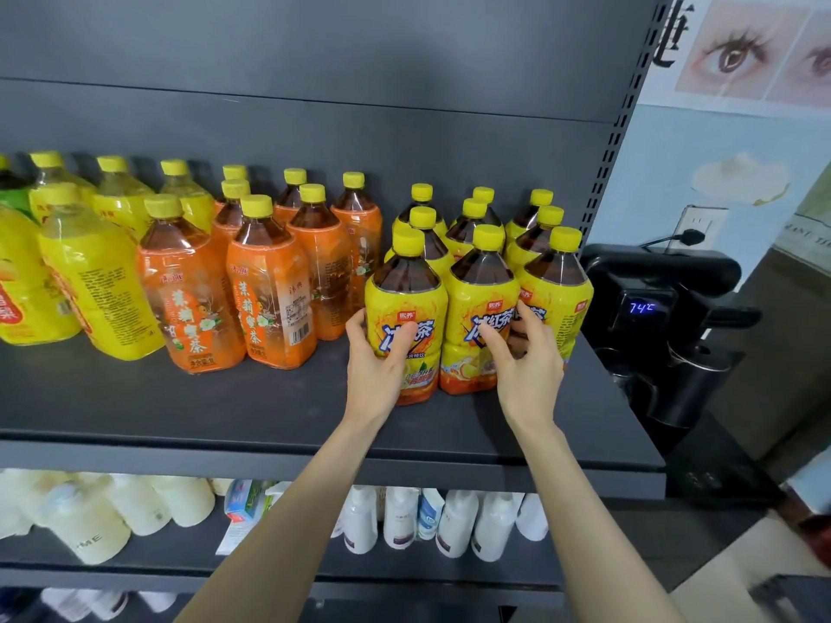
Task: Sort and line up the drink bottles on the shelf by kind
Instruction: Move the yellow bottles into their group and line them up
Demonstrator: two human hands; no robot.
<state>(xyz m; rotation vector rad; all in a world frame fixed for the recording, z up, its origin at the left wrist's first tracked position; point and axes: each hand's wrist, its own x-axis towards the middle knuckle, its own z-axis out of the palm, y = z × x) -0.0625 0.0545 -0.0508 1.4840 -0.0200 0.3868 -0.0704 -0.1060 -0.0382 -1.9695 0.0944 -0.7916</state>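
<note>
Yellow-labelled iced tea bottles stand in three rows at the right of the dark shelf [180, 406]. My left hand [377, 366] grips the front left iced tea bottle [407, 303] low on its label. My right hand [521, 357] grips the front middle iced tea bottle [479, 303], fingers reaching between it and the front right bottle [560, 290]. Orange-labelled tea bottles [265, 294] stand in rows at the middle. Yellow juice bottles [90, 272] fill the left.
A black hot-water dispenser [656, 308] showing 74 stands just right of the shelf's edge. The lower shelf holds white and cream bottles [400, 519]. The slotted shelf upright [616, 141] rises at the right. Bare shelf surface lies in front of the bottles.
</note>
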